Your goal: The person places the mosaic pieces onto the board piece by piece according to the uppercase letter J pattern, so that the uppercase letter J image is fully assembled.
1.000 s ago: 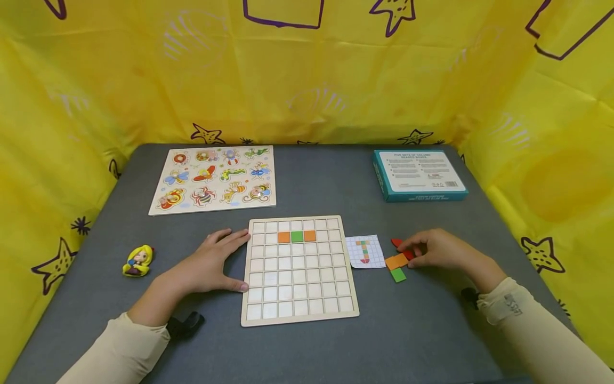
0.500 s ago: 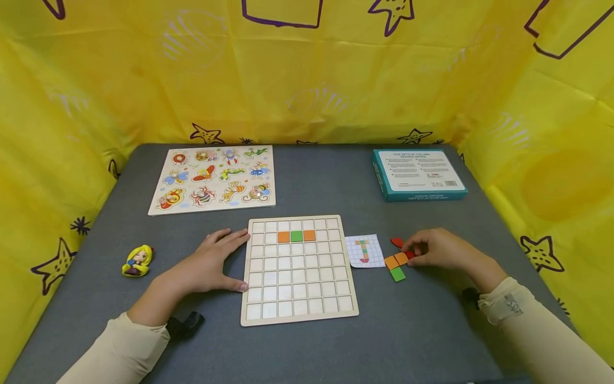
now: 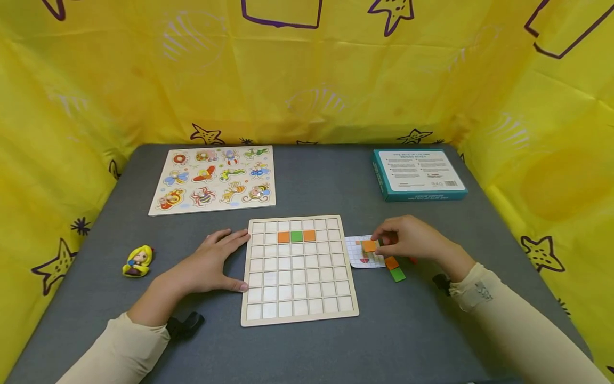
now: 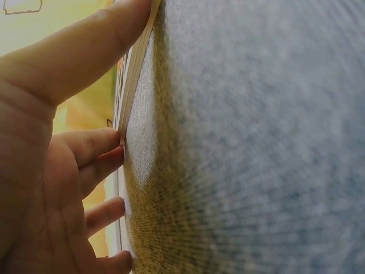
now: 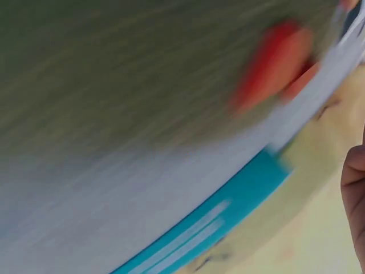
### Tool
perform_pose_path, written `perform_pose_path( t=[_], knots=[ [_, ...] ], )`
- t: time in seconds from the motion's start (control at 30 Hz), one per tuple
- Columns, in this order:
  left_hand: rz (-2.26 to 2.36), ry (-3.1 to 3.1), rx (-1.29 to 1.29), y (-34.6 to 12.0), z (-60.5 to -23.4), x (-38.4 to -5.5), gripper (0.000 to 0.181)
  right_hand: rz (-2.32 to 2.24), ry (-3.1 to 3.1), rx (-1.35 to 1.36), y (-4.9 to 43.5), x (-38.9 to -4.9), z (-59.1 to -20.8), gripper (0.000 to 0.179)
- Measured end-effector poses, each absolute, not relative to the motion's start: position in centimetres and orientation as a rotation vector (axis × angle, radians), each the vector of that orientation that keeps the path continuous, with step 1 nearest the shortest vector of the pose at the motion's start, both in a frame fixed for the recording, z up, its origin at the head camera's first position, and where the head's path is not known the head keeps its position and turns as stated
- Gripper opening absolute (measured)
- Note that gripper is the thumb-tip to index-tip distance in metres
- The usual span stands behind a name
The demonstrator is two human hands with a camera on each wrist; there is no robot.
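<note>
My left hand (image 3: 211, 264) touches the left edge of the wooden grid board (image 3: 297, 319), its thumb and fingertips spread along the rim. In the board's second row lie two orange square tiles (image 3: 284, 237) with a green square tile (image 3: 297, 236) between them. My right hand (image 3: 414, 240) pinches another orange tile (image 3: 369, 246) between thumb and fingers, over the paper pattern card (image 3: 354, 258). Below that hand, one more orange tile (image 3: 392, 263) and a green tile (image 3: 397, 274) lie on the table. Red pieces (image 5: 274, 65) show blurred in the right wrist view, mostly hidden by my hand in the head view.
An insect picture puzzle board (image 3: 216, 178) lies at the back left, and a teal box (image 3: 419, 175) at the back right. A small yellow-haired figurine (image 3: 138, 261) is left of my left hand. Yellow cloth (image 3: 307, 80) surrounds the grey table (image 3: 326, 352).
My right hand has picked up one orange tile from the loose pieces and carried it left, over the pattern card. My left hand has stayed at the board's edge.
</note>
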State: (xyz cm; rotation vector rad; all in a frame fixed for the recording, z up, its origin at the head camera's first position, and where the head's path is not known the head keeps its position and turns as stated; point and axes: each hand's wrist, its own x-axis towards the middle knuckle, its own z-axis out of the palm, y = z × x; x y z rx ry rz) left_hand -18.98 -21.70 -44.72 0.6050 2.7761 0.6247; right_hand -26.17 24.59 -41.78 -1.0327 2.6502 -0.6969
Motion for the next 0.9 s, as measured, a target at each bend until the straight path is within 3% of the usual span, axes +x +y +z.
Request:
perform_pose_path(
  t=[0.4,0.9],
  knots=[
    [0.636,2.771,0.614,-21.6,-44.9,-19.0,0.115,-0.465,2.644,-1.232,12.9,-26.7,-42.0,0.019],
    [0.647,2.772,0.604,-21.8,-44.6,-18.9,0.114,-0.307,2.686,-1.199,9.0,-27.1,-42.5,0.016]
  ],
)
